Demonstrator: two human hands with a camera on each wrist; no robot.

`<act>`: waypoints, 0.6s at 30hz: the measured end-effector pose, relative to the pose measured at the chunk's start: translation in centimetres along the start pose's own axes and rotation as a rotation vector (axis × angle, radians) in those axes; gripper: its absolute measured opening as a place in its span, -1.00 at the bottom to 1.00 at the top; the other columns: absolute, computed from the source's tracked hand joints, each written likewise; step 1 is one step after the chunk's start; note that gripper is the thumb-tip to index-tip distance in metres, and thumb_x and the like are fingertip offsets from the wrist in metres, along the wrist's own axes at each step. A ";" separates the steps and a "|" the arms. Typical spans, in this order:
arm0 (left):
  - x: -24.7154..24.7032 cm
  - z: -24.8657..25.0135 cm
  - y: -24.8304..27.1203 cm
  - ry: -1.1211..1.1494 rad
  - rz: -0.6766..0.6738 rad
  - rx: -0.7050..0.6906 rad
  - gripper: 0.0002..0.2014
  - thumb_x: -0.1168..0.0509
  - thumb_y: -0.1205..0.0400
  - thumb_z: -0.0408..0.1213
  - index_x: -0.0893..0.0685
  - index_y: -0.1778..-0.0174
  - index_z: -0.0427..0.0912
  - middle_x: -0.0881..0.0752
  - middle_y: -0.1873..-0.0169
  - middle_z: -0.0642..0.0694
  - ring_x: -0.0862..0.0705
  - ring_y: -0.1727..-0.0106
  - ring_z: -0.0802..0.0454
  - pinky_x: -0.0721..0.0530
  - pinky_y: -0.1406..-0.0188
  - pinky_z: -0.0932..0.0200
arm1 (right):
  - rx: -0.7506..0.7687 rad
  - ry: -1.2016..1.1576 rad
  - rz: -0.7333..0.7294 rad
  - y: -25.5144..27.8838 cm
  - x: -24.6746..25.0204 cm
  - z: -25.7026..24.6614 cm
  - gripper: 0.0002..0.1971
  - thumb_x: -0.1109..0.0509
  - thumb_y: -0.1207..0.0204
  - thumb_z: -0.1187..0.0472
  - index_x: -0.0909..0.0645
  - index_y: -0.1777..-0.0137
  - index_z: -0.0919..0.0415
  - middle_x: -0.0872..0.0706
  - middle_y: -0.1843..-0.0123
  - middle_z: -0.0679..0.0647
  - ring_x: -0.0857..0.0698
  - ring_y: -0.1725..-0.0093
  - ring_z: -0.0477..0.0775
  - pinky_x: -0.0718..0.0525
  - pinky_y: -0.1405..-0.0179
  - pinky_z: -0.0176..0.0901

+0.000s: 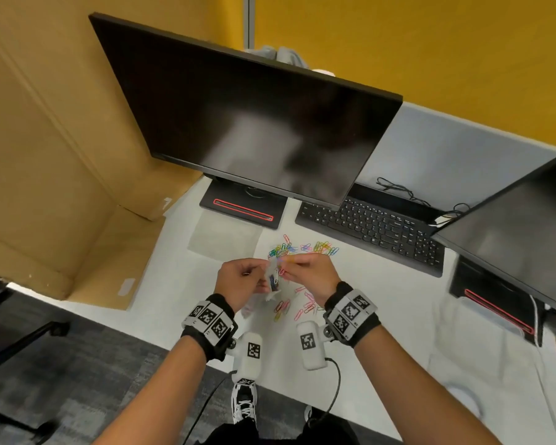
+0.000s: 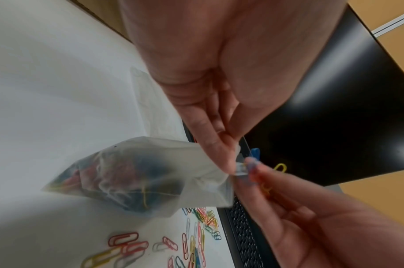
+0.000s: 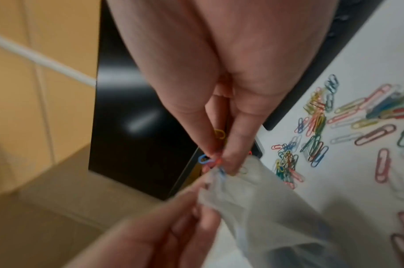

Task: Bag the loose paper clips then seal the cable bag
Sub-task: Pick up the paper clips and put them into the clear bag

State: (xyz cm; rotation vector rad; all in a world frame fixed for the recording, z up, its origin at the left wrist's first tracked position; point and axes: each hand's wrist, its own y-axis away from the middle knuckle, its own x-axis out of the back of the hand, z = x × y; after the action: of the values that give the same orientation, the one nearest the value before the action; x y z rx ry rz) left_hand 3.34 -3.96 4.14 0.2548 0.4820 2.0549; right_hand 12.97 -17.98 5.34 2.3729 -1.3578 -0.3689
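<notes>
Pinching the mouth of the clear bag (image 2: pixel 132 174) with the left hand (image 1: pixel 238 277), feeding a few pinched clips (image 3: pixel 210 159) in with the right hand (image 1: pixel 312 274), leaving loose paper clips (image 1: pixel 302 248) lying at 12 and 6 o'clock from the hands on the white desk (image 1: pixel 398 316), before the monitor (image 1: pixel 244 110) and the keyboard (image 1: pixel 373 229), reading no legible writing anywhere.

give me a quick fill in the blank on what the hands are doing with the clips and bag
1. The left hand pinches the mouth of a clear plastic ____.
2. The right hand holds a few paper clips at the bag's ____.
3. Loose clips lie on the white desk in front of the black ____.

Missing words: bag; mouth; keyboard
</notes>
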 end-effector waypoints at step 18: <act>2.8 0.1 -0.5 -0.013 0.055 -0.044 -0.87 -0.36 -0.65 -0.46 -0.81 0.00 -0.35 -0.75 0.35 -0.22 -0.72 0.39 -0.03 -0.84 0.24 0.02 | -0.039 1.158 0.178 -7.6 7.7 1.8 -0.50 -0.27 -0.63 0.22 -0.34 -0.57 0.20 -0.43 -0.56 0.24 -0.41 -0.53 0.24 -0.35 -0.49 -0.08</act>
State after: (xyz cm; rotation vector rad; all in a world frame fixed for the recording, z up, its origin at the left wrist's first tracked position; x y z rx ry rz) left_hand 2.30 -1.28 3.95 0.2569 0.4256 2.1138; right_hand 21.90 -21.50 0.03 1.8087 -0.9079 0.8885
